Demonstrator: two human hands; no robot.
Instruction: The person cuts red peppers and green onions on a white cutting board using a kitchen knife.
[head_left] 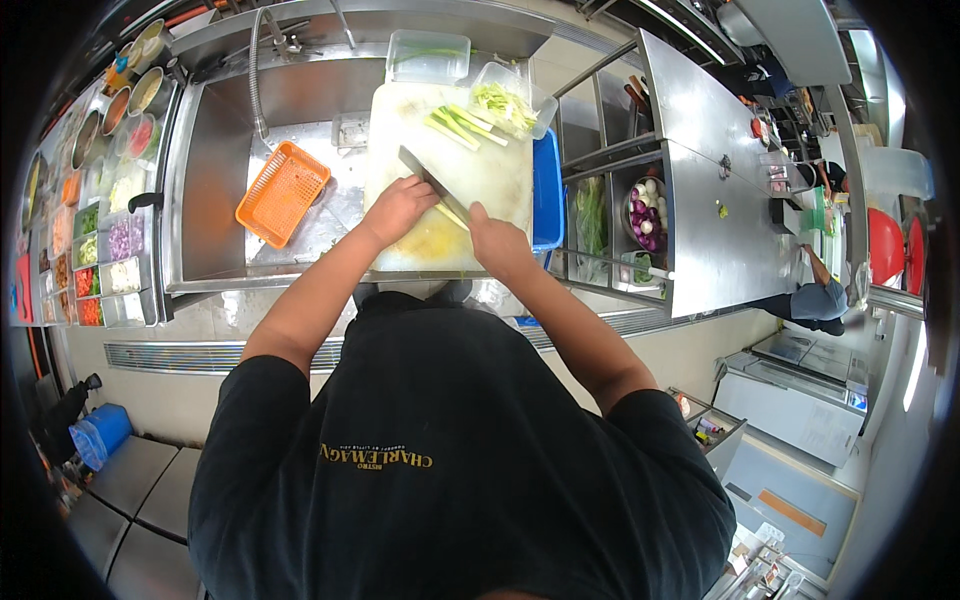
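Note:
On the white cutting board [390,130], my right hand [490,232] grips a cleaver-like knife [427,175], its blade angled toward the upper left. My left hand [398,208], fingers curled, presses on pale green stalks [452,213] beside the blade, partly hidden by knife and fingers. Several cut green stalks [460,127] lie farther up the board. A clear container of chopped pale greens [500,105] sits at the board's upper right, with another clear container [428,58] behind it.
An orange basket [282,195] sits in the steel sink [208,180]. Left stand trays of chopped vegetables [125,235]. A blue bin [548,200] abuts the board; onions in a bowl [647,212] are on a shelf. Another person [815,298] works at the far-right steel counter.

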